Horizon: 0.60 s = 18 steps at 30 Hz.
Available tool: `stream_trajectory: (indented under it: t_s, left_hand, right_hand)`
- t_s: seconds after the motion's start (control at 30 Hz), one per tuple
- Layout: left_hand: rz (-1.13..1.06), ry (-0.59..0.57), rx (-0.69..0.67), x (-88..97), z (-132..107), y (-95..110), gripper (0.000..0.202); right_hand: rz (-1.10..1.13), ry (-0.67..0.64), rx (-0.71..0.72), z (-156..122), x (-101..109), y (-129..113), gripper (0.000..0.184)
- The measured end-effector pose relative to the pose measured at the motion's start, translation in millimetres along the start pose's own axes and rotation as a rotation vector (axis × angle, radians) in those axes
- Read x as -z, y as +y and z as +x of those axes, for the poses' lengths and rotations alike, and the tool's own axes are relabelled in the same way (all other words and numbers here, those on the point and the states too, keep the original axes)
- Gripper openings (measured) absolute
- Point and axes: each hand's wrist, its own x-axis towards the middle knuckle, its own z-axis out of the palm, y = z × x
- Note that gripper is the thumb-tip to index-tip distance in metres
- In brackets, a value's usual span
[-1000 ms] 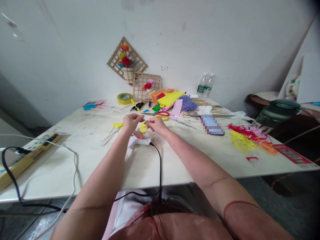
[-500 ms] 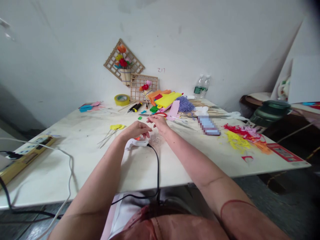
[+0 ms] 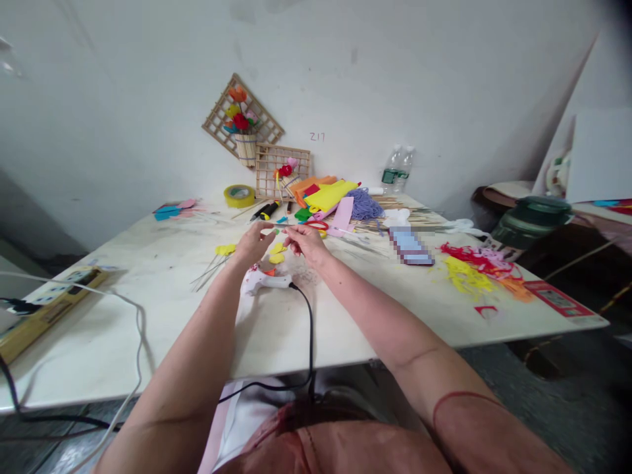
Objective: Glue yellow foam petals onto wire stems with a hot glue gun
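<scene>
My left hand hovers over the middle of the table, fingers drawn together beside a small green piece. Facing it, my right hand is closed in a pinch; what either hand holds is too small to make out. Yellow petal-like pieces lie between and below the hands. Nearer to me rests a white glue gun with an orange trigger and black cord. Just beyond my right hand are scissors with red and yellow handles. Yellow pieces on thin stems lie left of my left hand.
Coloured sheets, purple yarn and thin sticks lie at the back, near yellow tape. A phone and shredded strips are at right. A power strip with cables occupies the left.
My left hand has moved away from me and slightly left, uncovering the yellow pieces and more of the glue gun. My right hand has shifted only a little.
</scene>
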Motion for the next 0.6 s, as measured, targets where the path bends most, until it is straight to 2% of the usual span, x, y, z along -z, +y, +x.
stream_trajectory:
  t_s: [0.1, 0.17, 0.3, 0.4, 0.5, 0.6]
  left_hand:
    - [-0.036, -0.171, -0.102, -6.8, -6, 4, 0.042]
    - [-0.053, -0.202, -0.128, -12.5, -11, 6, 0.040]
    - [-0.141, -0.143, -0.059, -15.1, -10, 5, 0.036]
    - [-0.309, -0.092, 0.029, -7.7, -7, 3, 0.034]
    - [-0.415, -0.162, 0.120, -0.7, -7, 6, 0.031]
    - [-0.477, -0.234, 0.185, 0.4, -8, 8, 0.027]
  right_hand:
    - [-0.052, -0.008, 0.041, -1, -6, 3, 0.018]
    - [-0.139, -0.023, 0.065, -1, -9, 7, 0.020]
    - [-0.394, -0.084, 0.145, -2, -8, 10, 0.021]
    - [-0.501, 0.030, 0.221, 0, 0, 6, 0.026]
    - [-0.432, 0.177, 0.211, 5, 7, 1, 0.021]
    - [-0.271, 0.136, 0.108, 6, 9, -3, 0.018]
